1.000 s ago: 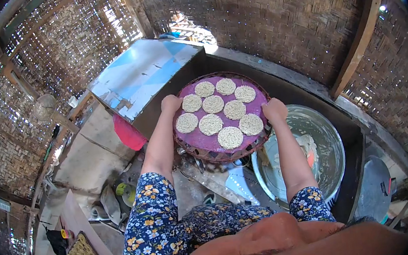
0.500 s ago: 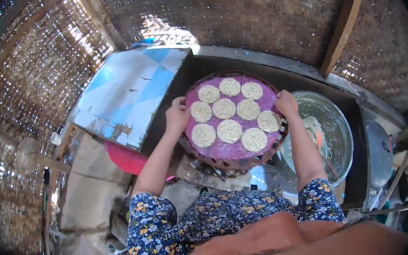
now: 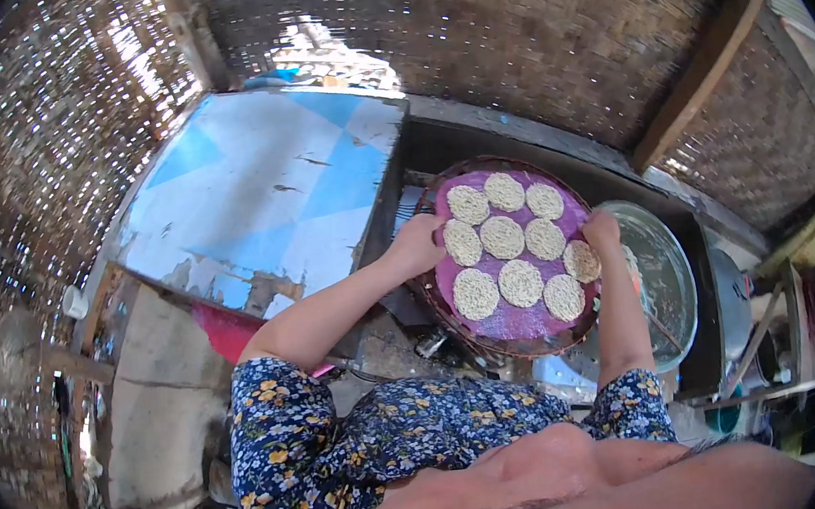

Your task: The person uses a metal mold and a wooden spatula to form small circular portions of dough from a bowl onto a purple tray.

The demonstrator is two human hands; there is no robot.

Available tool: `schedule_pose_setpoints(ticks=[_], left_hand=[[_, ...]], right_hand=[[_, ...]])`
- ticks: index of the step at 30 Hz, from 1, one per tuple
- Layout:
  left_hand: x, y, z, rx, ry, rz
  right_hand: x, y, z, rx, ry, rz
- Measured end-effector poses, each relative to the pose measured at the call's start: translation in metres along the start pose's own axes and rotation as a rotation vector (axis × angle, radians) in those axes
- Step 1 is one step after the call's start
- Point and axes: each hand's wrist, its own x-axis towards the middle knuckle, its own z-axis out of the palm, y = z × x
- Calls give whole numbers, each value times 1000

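Observation:
A purple sheet (image 3: 498, 325) bears several pale, round, grainy cakes (image 3: 501, 240) and lies over a round woven tray (image 3: 443, 323). At its left edge my left hand (image 3: 415, 243) is closed, pinching the sheet, with the tray's dark rim showing beneath. My right hand (image 3: 603, 231) is closed at the opposite edge, its fingertips on the sheet close to the rim; how much of the rim it also grips is hidden. Right of the tray stands a large metal basin (image 3: 688, 268) with pale residue and a stick-like handle in it, partly behind my right forearm.
A blue-and-white patterned tabletop (image 3: 249, 187) with peeling edges is on the left. Behind the tray runs a dark ledge (image 3: 475, 136) along the woven bamboo wall (image 3: 523, 30). A lidded metal pot (image 3: 732, 303) stands beyond the basin, near a wooden frame (image 3: 773, 333).
The tray and cakes now appear farther right and slightly lower in view, nearer the basin. More of the tray's left rim shows beside the sheet. My left arm reaches farther across.

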Motion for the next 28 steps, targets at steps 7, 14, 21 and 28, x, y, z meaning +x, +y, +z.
schedule_pose_setpoints(ticks=[7, 14, 21, 28], left_hand=[[2, -21, -1, -7, -61, 8], [5, -27, 9, -52, -82, -35], [5, -35, 8, -104, -62, -40], [8, -44, 7, -53, -87, -53]], right_hand=[[8, -4, -5, -28, 3, 145], [20, 26, 16, -103, 25, 52], [19, 20, 9, -38, -48, 171], [16, 18, 8, 66, -20, 138]])
